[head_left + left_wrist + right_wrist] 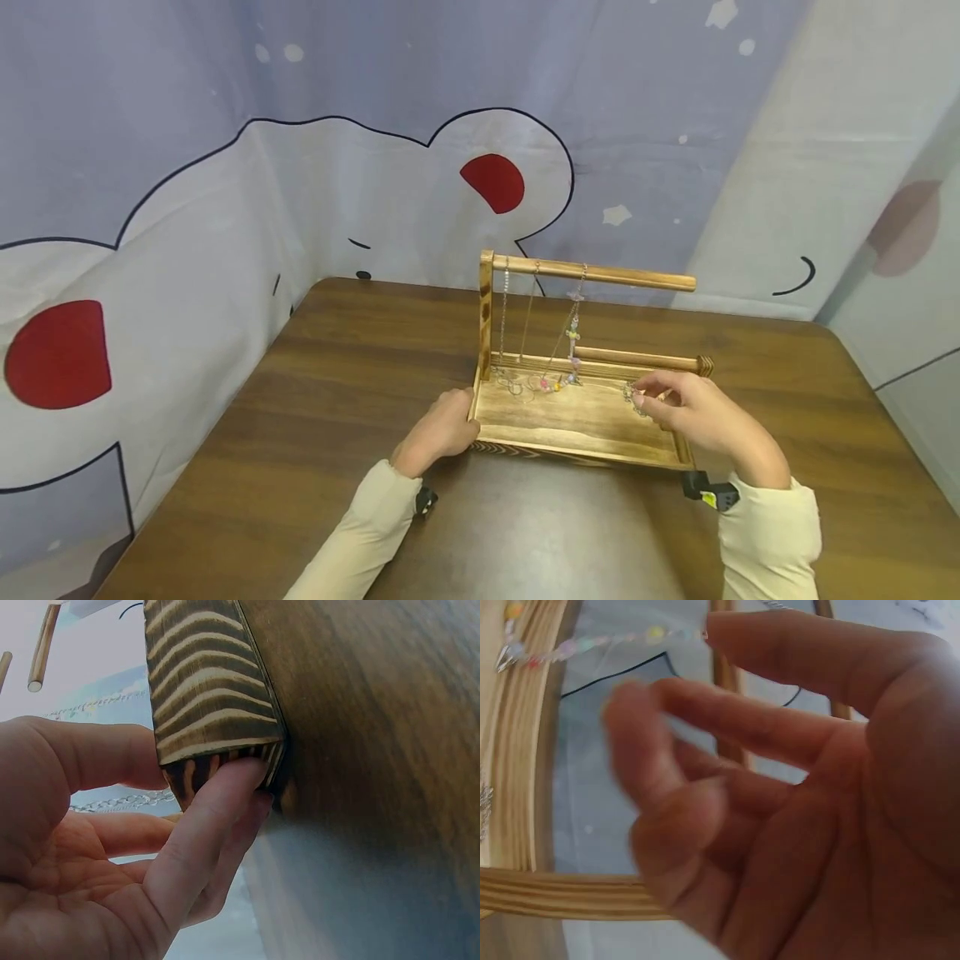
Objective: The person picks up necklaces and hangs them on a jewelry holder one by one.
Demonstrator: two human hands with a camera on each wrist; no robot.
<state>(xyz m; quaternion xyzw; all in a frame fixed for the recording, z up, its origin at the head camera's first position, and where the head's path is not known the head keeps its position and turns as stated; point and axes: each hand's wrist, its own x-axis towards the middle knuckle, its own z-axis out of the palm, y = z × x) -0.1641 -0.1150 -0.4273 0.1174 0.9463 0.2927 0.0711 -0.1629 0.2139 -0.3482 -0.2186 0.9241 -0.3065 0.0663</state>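
- Left hand (438,433): fingers and thumb are curled round the near left corner of the wooden stand (585,417).
- Wooden stand: set on the desk (337,375); three necklaces (574,327) are hung from the left part of its top bar (637,276).
- Silver chain (628,390): seen at the tray's right end, just beside the right fingertips.
- Right hand (701,412): fingers are loosely bent, parted from the thumb; nothing is seen gripped.
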